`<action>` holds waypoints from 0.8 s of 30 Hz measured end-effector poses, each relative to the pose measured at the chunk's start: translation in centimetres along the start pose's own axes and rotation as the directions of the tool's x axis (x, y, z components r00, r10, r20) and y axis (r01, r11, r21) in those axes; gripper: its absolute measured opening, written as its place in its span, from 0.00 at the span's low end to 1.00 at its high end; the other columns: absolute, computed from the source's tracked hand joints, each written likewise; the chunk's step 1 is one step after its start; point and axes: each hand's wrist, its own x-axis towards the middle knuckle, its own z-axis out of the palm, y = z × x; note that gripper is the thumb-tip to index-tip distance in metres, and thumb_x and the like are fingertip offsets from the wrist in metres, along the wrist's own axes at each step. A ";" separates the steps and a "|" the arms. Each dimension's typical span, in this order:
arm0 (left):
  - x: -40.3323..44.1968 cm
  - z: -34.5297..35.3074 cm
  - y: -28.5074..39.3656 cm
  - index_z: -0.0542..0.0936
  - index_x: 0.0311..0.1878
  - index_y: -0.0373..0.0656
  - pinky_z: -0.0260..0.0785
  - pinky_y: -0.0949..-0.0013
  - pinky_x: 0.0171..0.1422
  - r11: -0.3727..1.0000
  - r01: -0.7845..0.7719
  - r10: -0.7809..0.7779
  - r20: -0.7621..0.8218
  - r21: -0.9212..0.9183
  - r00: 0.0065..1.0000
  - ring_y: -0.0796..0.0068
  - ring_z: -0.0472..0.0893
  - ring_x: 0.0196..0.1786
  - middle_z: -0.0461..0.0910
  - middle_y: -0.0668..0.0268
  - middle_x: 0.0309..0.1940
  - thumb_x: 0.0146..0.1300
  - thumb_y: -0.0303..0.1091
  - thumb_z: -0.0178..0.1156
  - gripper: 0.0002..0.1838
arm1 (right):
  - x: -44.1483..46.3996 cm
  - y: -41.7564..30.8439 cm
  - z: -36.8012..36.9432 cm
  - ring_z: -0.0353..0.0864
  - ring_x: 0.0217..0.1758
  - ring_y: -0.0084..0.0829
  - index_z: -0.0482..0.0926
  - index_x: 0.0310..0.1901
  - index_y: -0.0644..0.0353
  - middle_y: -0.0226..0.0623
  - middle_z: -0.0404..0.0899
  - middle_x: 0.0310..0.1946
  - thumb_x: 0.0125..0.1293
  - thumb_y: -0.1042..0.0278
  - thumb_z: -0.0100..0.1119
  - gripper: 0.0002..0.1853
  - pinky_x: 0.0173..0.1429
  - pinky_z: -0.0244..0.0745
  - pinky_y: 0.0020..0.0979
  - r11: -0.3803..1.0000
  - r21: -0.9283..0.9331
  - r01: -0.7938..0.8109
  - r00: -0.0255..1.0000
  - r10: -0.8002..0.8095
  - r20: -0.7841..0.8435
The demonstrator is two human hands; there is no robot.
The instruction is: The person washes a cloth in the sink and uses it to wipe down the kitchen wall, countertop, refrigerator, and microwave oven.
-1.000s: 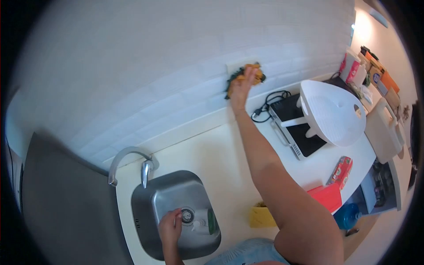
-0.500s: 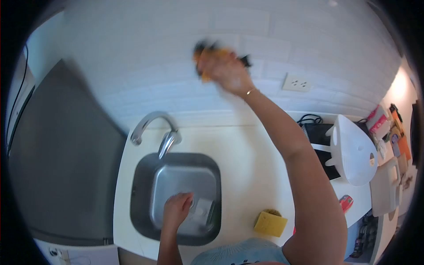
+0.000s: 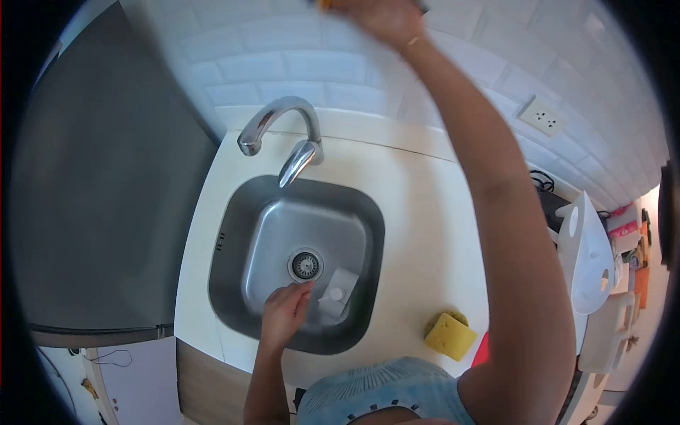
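Note:
High up against the white tiled wall (image 3: 283, 67), my right hand (image 3: 382, 18) presses a cloth, of which only a yellow-orange bit and a dark edge show at the top of the view. My left hand (image 3: 285, 312) hangs over the near part of the steel sink (image 3: 234, 283), its fingers curled together; nothing can be made out in them. Just right of it, a white and clear bottle (image 3: 338, 292) lies in the sink near the drain (image 3: 305, 265). Behind the sink stands a chrome faucet (image 3: 297, 113).
A yellow sponge (image 3: 451, 336) lies on the counter (image 3: 418, 234) right of the sink. Farther right are a white plastic basin (image 3: 588, 262) and a beige container (image 3: 610, 333). A wall outlet (image 3: 542, 116) sits above them. A dark grey panel (image 3: 106, 184) stands at left.
My right hand has moved with the cloth from beside the outlet, leftward and up the wall. My left hand stays over the sink. The view has shifted toward the sink.

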 end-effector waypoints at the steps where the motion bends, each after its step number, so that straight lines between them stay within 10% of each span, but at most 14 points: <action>1: 0.2 0.0 0.4 0.78 0.42 0.40 0.70 0.63 0.43 1.000 0.003 -0.003 0.002 0.000 1.000 0.59 0.80 0.37 0.81 0.59 0.35 0.58 0.25 0.56 0.08 | -3.3 -2.9 2.2 0.65 0.61 0.37 0.62 0.65 0.48 0.34 0.68 0.57 0.61 0.63 0.46 0.28 0.59 0.67 0.39 0.952 0.127 0.278 0.961 -0.273 -0.054; 2: 0.6 -0.2 0.8 0.78 0.42 0.40 0.70 0.63 0.44 1.000 -0.029 0.029 0.021 0.007 0.999 0.59 0.80 0.38 0.81 0.59 0.36 0.58 0.26 0.56 0.08 | -4.9 -4.6 0.3 0.63 0.63 0.36 0.58 0.67 0.46 0.31 0.63 0.61 0.60 0.61 0.47 0.30 0.62 0.65 0.40 0.917 0.098 0.386 0.913 -0.365 -0.181; 3: 0.6 -0.3 1.2 0.78 0.42 0.40 0.70 0.62 0.44 0.998 -0.060 0.060 0.040 0.010 0.997 0.59 0.80 0.38 0.81 0.59 0.36 0.59 0.26 0.56 0.08 | -9.5 -9.0 3.4 0.58 0.67 0.35 0.55 0.69 0.45 0.29 0.54 0.67 0.59 0.62 0.48 0.33 0.67 0.61 0.41 0.746 0.606 0.276 0.947 -0.320 -0.037; 4: 0.5 -0.8 1.5 0.78 0.42 0.40 0.70 0.62 0.44 0.998 -0.057 0.057 0.037 0.005 0.998 0.59 0.80 0.38 0.81 0.59 0.36 0.59 0.26 0.56 0.08 | -11.8 -9.2 1.9 0.54 0.69 0.31 0.55 0.68 0.41 0.20 0.56 0.67 0.62 0.68 0.44 0.31 0.64 0.65 0.33 0.798 0.316 0.513 0.840 -0.543 0.008; 8: -1.8 -2.2 0.6 0.78 0.42 0.40 0.70 0.62 0.45 0.999 0.017 -0.018 0.036 0.039 0.999 0.58 0.79 0.39 0.81 0.59 0.36 0.59 0.25 0.55 0.09 | -19.0 -7.2 0.5 0.65 0.63 0.30 0.65 0.62 0.44 0.25 0.66 0.58 0.62 0.69 0.45 0.25 0.66 0.62 0.33 0.327 0.945 -0.020 0.755 -0.615 0.228; 10: -3.6 -2.9 -0.1 0.78 0.43 0.40 0.70 0.62 0.45 0.999 0.038 -0.040 0.063 0.030 0.997 0.58 0.79 0.38 0.81 0.59 0.36 0.59 0.25 0.54 0.09 | -19.8 -3.3 0.1 0.67 0.61 0.33 0.71 0.56 0.47 0.30 0.73 0.50 0.61 0.71 0.46 0.21 0.65 0.62 0.34 0.388 0.916 0.102 0.751 -0.634 0.185; 11: -4.5 -3.2 -0.3 0.78 0.43 0.40 0.70 0.63 0.44 0.997 0.063 -0.064 0.032 0.046 0.997 0.59 0.79 0.38 0.80 0.59 0.35 0.59 0.25 0.54 0.09 | -20.3 -1.0 0.3 0.68 0.60 0.33 0.74 0.52 0.48 0.30 0.76 0.47 0.59 0.73 0.47 0.19 0.63 0.62 0.35 0.085 0.995 0.052 0.917 -0.398 -0.014; 14: -5.9 -2.9 -1.4 0.78 0.43 0.41 0.70 0.63 0.43 0.992 0.128 -0.128 -0.039 0.008 0.991 0.60 0.79 0.36 0.80 0.60 0.33 0.58 0.25 0.54 0.10 | -22.7 4.9 -0.7 0.65 0.63 0.30 0.64 0.64 0.38 0.20 0.65 0.62 0.57 0.67 0.54 0.30 0.70 0.54 0.39 0.730 0.681 -0.060 0.920 -0.225 0.322; 24: -3.8 -2.0 -0.2 0.79 0.41 0.41 0.69 0.62 0.44 0.998 0.049 -0.048 -0.014 0.043 0.999 0.60 0.78 0.36 0.80 0.61 0.32 0.57 0.25 0.56 0.09 | -21.5 -8.9 -1.7 0.59 0.68 0.22 0.61 0.65 0.36 0.17 0.65 0.62 0.60 0.62 0.51 0.29 0.74 0.44 0.36 0.675 0.732 0.099 0.862 -0.426 0.276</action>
